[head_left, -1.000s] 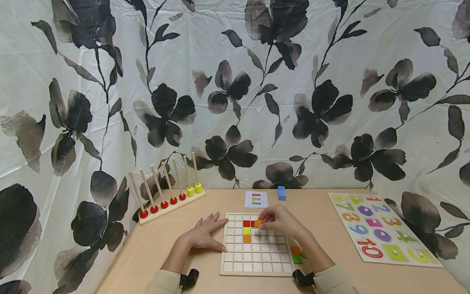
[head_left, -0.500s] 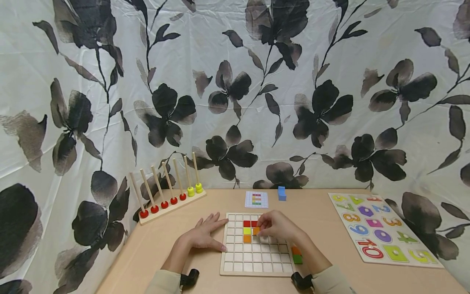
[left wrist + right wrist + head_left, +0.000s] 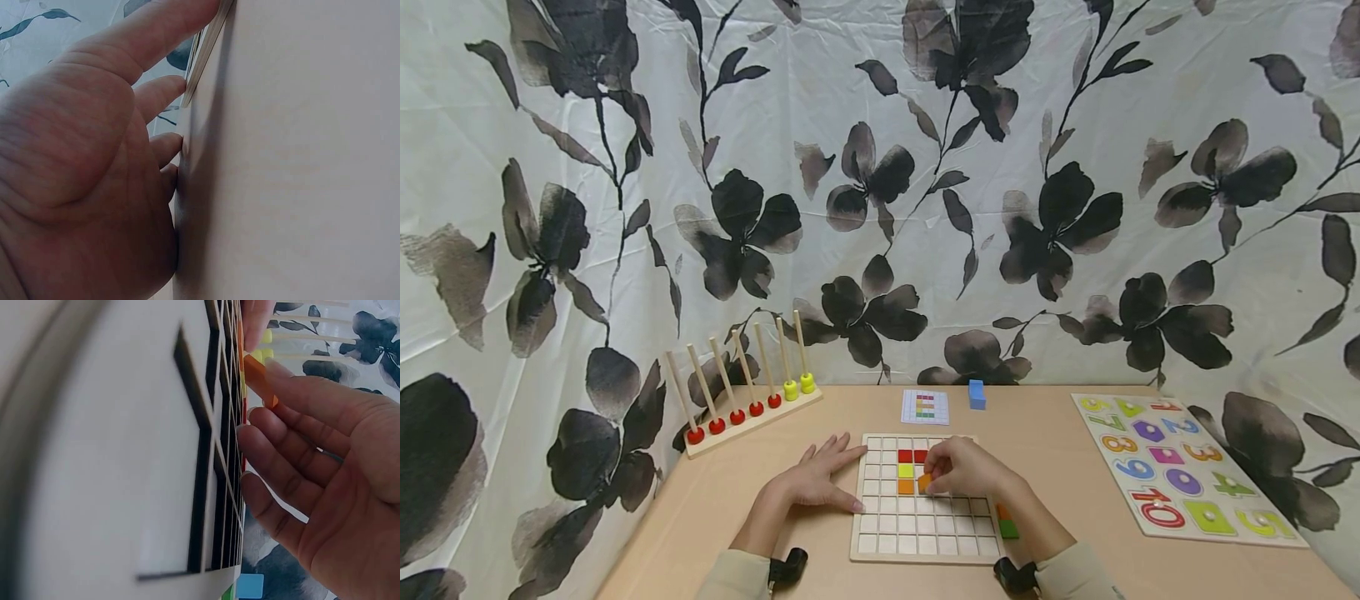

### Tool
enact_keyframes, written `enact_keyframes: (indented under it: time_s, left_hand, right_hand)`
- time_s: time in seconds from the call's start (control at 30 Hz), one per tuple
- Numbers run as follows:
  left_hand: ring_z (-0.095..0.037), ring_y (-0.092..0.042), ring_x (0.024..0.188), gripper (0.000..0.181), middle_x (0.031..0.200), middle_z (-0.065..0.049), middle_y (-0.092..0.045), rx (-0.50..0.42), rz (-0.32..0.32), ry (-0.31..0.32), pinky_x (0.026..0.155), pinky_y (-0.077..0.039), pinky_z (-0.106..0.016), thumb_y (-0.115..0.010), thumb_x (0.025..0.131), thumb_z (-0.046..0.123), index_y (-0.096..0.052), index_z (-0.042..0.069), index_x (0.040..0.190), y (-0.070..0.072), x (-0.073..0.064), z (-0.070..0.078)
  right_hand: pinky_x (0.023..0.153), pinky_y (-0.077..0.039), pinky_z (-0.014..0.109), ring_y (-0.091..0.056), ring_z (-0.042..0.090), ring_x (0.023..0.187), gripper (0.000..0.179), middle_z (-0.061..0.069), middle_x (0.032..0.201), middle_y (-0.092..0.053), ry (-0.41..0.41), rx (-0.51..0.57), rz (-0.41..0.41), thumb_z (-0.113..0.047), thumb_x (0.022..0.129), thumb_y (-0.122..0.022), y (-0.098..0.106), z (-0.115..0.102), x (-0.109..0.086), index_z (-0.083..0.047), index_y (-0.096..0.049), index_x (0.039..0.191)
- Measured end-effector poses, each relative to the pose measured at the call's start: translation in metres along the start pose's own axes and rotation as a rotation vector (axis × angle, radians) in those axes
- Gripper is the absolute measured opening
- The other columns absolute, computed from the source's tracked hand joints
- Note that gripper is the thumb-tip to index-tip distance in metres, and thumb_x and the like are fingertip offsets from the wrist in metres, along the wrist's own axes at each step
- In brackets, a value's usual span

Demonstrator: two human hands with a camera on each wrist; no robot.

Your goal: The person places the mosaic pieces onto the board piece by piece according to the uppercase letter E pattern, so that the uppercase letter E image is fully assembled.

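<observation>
A white grid board (image 3: 928, 547) with a wooden rim lies on the table. Two red tiles (image 3: 912, 457), a yellow tile (image 3: 906, 471) and an orange tile (image 3: 906, 487) fill some of its cells. My right hand (image 3: 964, 468) pinches another orange tile (image 3: 261, 381) between thumb and index finger, tilted close over the cell right of the placed orange one. Spread flat on the table, my left hand (image 3: 820, 477) touches the board's left edge with thumb and fingertips; in the left wrist view its palm (image 3: 69, 156) shows, holding nothing.
A patterned card (image 3: 925, 407) and blue blocks (image 3: 976, 395) lie behind the board. Green and orange pieces (image 3: 1008, 528) lie by its right edge, partly under the right forearm. A peg abacus (image 3: 752, 423) stands left, a number puzzle (image 3: 1183, 475) right.
My right hand has moved slightly down the board, bringing the orange tile from beside the red tiles to beside the lower orange tile. The left hand stays in place.
</observation>
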State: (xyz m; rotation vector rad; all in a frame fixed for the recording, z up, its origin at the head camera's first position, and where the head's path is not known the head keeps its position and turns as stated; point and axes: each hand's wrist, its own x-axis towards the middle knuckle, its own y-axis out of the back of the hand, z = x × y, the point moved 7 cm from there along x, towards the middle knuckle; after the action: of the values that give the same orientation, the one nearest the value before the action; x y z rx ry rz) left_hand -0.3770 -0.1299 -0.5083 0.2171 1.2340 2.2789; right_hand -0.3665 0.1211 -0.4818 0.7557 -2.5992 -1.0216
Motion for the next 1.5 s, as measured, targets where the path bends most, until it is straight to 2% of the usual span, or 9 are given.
enact_keyframes:
  time_s: [0.53, 0.73, 1.3, 1.5]
  left_hand:
    - [-0.045, -0.007, 0.161, 0.1, 0.173, -0.021, -0.017, 0.004, 0.006, -0.012, 0.126, -0.001, -0.07, -0.086, 0.076, 0.059, -0.043, 0.025, 0.16, -0.0003, 0.0009, -0.0003]
    - [-0.045, -0.007, 0.161, 0.101, 0.173, -0.021, -0.017, 0.003, 0.006, -0.006, 0.127, -0.001, -0.07, -0.086, 0.076, 0.059, -0.042, 0.025, 0.16, 0.0003, 0.0011, -0.0004]
    - [-0.044, -0.007, 0.162, 0.1, 0.173, -0.02, -0.018, -0.004, 0.0, 0.003, 0.127, -0.001, -0.07, -0.086, 0.076, 0.057, -0.043, 0.025, 0.16, -0.0017, 0.0014, 0.0]
    - [-0.044, -0.007, 0.162, 0.1, 0.173, -0.02, -0.018, -0.009, -0.002, 0.008, 0.126, -0.001, -0.07, -0.086, 0.076, 0.058, -0.043, 0.025, 0.16, -0.0019, 0.0015, -0.0004]
  right_hand:
    - [0.066, -0.051, 0.021, -0.058, 0.01, 0.075, 0.019, -0.007, 0.079, -0.065, 0.037, -0.051, -0.003, -0.015, 0.084, -0.088, -0.0015, -0.0028, -0.0008, -0.009, -0.074, 0.095]
    - [0.064, -0.049, 0.022, -0.057, 0.013, 0.075, 0.019, -0.006, 0.079, -0.064, 0.029, -0.069, 0.013, -0.014, 0.083, -0.089, -0.003, -0.0059, 0.0007, -0.011, -0.074, 0.094]
    - [0.066, -0.05, 0.021, -0.056, 0.01, 0.075, 0.02, -0.006, 0.08, -0.065, 0.023, -0.121, 0.024, -0.014, 0.079, -0.091, -0.0052, -0.0028, 0.0007, -0.013, -0.075, 0.091]
    - [0.066, -0.051, 0.022, -0.058, 0.012, 0.076, 0.023, -0.002, 0.081, -0.066, 0.016, -0.067, 0.023, -0.012, 0.08, -0.09, -0.0008, -0.0029, -0.0003, -0.01, -0.076, 0.099]
